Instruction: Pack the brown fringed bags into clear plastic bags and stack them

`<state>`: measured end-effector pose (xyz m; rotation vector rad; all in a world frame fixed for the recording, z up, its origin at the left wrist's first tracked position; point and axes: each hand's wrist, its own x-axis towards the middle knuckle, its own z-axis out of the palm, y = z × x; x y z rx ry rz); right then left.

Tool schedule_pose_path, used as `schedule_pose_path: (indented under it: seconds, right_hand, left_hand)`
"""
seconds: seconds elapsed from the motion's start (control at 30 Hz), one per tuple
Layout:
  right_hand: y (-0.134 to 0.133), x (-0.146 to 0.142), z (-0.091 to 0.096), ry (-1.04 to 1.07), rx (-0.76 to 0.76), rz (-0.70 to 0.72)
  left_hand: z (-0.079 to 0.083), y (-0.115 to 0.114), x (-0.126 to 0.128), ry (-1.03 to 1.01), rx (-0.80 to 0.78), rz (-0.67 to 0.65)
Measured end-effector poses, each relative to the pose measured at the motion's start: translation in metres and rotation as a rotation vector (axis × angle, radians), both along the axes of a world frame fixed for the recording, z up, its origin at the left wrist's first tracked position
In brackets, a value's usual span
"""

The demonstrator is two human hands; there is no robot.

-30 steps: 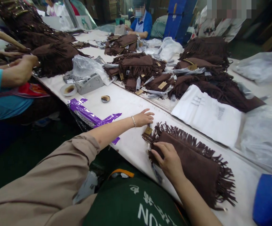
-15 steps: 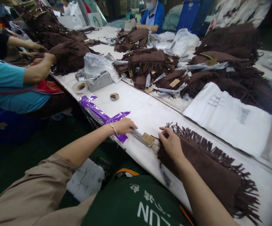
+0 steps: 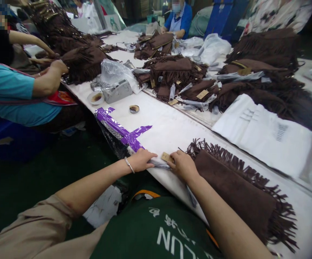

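A brown fringed suede-like bag [image 3: 234, 190] lies flat along the table's near edge, fringe outward. A plastic-wrapped strip [image 3: 160, 163], apparently its strap, extends left from the bag's end. My left hand [image 3: 142, 160] pinches the strip's far end at the table edge. My right hand [image 3: 184, 165] is closed at the bag's left end, its fingertips on a tan card tag [image 3: 166, 157] lying over the strip. Whether those fingers also grip the strip is hidden.
Purple tape [image 3: 118, 126] covers the table edge at left. A small round dish [image 3: 134, 109] and a grey metal dispenser [image 3: 118, 91] stand beyond it. Brown bags [image 3: 172, 68] and a white plastic packet [image 3: 264, 133] lie across the table. Co-workers [image 3: 10, 86] sit at left.
My right hand has moved left and down from the bag's corner to the tag. My left hand has shifted slightly down, bringing the wrapped strip nearer the table edge.
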<state>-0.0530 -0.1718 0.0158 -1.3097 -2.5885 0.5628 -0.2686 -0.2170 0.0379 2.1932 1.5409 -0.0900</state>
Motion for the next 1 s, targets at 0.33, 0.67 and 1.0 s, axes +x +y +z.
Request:
schedule_pose_path:
  seconds: [0.33,0.67,1.0]
  right_hand:
    - [-0.042,0.057,0.023,0.483,-0.242,-0.357]
    - [-0.099,0.039,-0.002,0.526,-0.268,-0.099]
    - [-0.044,0.066,0.040,0.566,-0.143,-0.483]
  left_hand:
    - [-0.005,-0.023,-0.004,-0.557,-0.341,0.269]
    - [0.019,-0.008,0.024,-1.155,-0.727,0.686]
    - [0.074,-0.004,0.052,-0.652,-0.405,0.165]
